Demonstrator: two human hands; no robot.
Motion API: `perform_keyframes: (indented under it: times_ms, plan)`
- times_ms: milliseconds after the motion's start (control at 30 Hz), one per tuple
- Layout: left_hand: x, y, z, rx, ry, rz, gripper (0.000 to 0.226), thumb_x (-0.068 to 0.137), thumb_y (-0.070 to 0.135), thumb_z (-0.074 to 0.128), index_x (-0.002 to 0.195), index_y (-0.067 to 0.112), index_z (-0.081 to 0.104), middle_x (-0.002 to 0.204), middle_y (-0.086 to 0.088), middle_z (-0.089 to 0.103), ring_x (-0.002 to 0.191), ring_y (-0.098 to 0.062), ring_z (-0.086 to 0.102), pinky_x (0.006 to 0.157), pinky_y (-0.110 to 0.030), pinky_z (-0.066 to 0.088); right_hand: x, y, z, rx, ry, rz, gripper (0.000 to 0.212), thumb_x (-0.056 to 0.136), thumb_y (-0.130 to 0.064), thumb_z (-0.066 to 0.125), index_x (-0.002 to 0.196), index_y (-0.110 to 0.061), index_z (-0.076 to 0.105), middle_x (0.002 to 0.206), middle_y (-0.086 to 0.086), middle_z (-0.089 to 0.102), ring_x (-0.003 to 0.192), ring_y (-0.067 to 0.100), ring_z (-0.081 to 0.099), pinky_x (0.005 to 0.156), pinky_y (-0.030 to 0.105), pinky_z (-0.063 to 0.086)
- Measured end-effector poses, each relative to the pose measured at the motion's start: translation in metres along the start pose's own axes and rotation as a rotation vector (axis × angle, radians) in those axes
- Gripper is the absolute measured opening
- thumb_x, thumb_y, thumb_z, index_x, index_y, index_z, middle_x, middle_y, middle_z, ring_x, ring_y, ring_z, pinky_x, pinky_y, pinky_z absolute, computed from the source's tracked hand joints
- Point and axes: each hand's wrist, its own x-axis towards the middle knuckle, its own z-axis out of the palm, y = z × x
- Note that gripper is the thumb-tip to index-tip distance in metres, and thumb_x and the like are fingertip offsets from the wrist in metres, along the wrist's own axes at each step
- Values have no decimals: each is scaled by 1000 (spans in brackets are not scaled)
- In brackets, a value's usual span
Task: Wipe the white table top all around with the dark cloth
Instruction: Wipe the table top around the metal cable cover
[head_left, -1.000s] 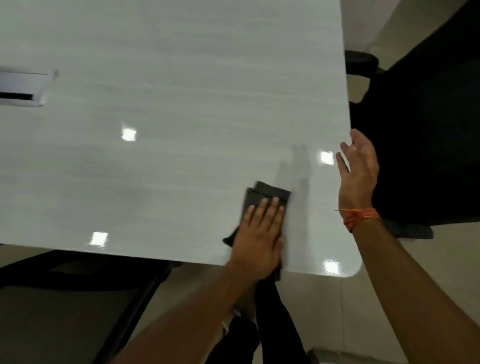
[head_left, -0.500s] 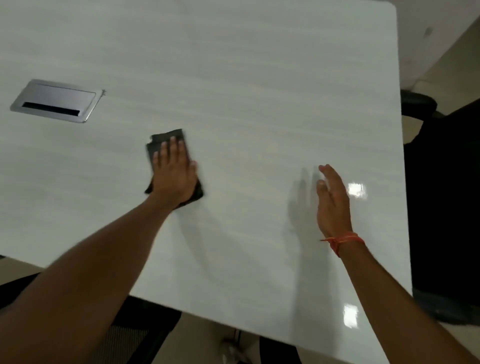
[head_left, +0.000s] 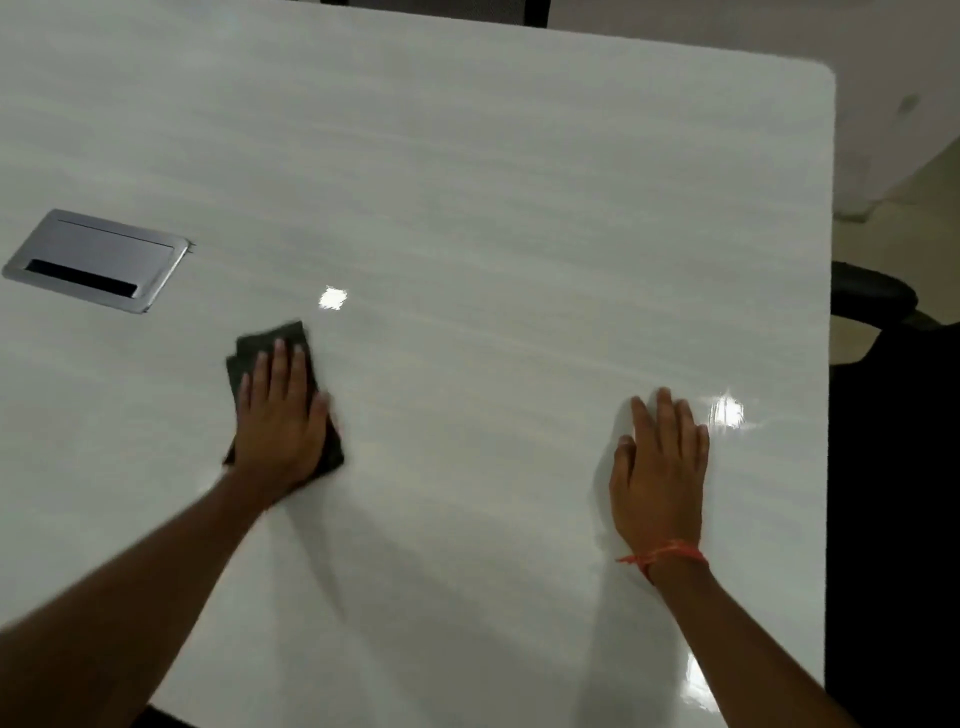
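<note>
The glossy white table top (head_left: 493, 208) fills most of the view. A folded dark cloth (head_left: 270, 345) lies on it left of centre, and my left hand (head_left: 283, 421) presses flat on top of it, covering its middle. The cloth's far corner and right edge stick out from under the fingers. My right hand (head_left: 660, 467) rests flat on the bare table near the right edge, fingers together, holding nothing. An orange thread circles that wrist.
A silver cable-port flap (head_left: 98, 260) is set into the table at the left. A black chair (head_left: 893, 467) stands past the table's right edge, its armrest (head_left: 867, 299) close to the rim. Another dark chair shows at the far edge.
My left hand slid the cloth from the near right corner out to the left-middle of the table. My right hand came off the table's right edge and now lies flat on the top.
</note>
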Motion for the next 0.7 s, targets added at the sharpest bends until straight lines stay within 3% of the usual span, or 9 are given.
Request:
perform_keyframes:
  times_ms: [100, 200, 300, 400, 467, 567, 633, 700]
  plan:
    - [88, 60, 1, 14, 32, 8, 74, 96, 46, 18, 154, 0, 24, 160, -25, 20, 147, -46, 22, 118, -58, 16, 0, 1, 2, -4, 6, -14, 51, 98, -26, 29, 144, -11, 48, 157, 16, 36, 147, 34, 28, 121, 51, 17]
    - [110, 164, 20, 9, 98, 222, 71, 96, 43, 18, 153, 1, 28, 160, -24, 24, 147, -45, 25, 119, -57, 17, 0, 2, 1, -1, 8, -17, 52, 99, -28, 28, 144, -12, 48, 157, 15, 35, 147, 33, 28, 121, 50, 16]
    - [23, 228, 34, 34, 82, 549, 63, 102, 39, 25, 155, 6, 25, 163, -16, 20, 150, -39, 20, 122, -53, 15, 0, 1, -2, 19, -6, -14, 53, 100, -29, 26, 145, -12, 48, 158, 14, 34, 148, 32, 26, 122, 49, 14]
    - [-85, 183, 23, -11, -79, 687, 62, 104, 39, 27, 158, 13, 14, 167, -7, 6, 154, -30, 5, 124, -48, 8, -1, 0, -6, 43, -24, -6, 55, 100, -31, 24, 146, -12, 46, 159, 13, 32, 149, 30, 24, 122, 49, 14]
    - [-108, 113, 16, -18, -94, 641, 61, 102, 37, 29, 157, 12, 21, 166, -8, 12, 153, -30, 10, 121, -52, 17, 0, -1, -6, 56, -21, 4, 54, 99, -30, 25, 145, -12, 48, 159, 13, 33, 149, 31, 24, 122, 49, 14]
    - [-61, 19, 2, 19, -87, 358, 64, 99, 41, 26, 155, 8, 28, 164, -12, 19, 150, -37, 21, 118, -56, 22, 0, -3, -5, 46, -7, 2, 54, 98, -29, 27, 143, -11, 49, 158, 15, 35, 148, 33, 26, 122, 51, 16]
    - [3, -3, -6, 19, -30, 168, 68, 98, 43, 23, 154, 5, 28, 162, -17, 22, 147, -42, 24, 117, -56, 20, 0, -2, -4, 36, -1, -3, 53, 98, -29, 28, 143, -10, 49, 157, 15, 35, 148, 34, 26, 122, 51, 16]
    - [67, 21, -8, 9, 13, 79, 72, 97, 46, 17, 153, 2, 27, 160, -23, 24, 146, -46, 24, 117, -58, 19, 0, -1, -2, 35, 8, -6, 53, 98, -29, 28, 143, -10, 49, 157, 15, 35, 148, 34, 26, 122, 51, 16]
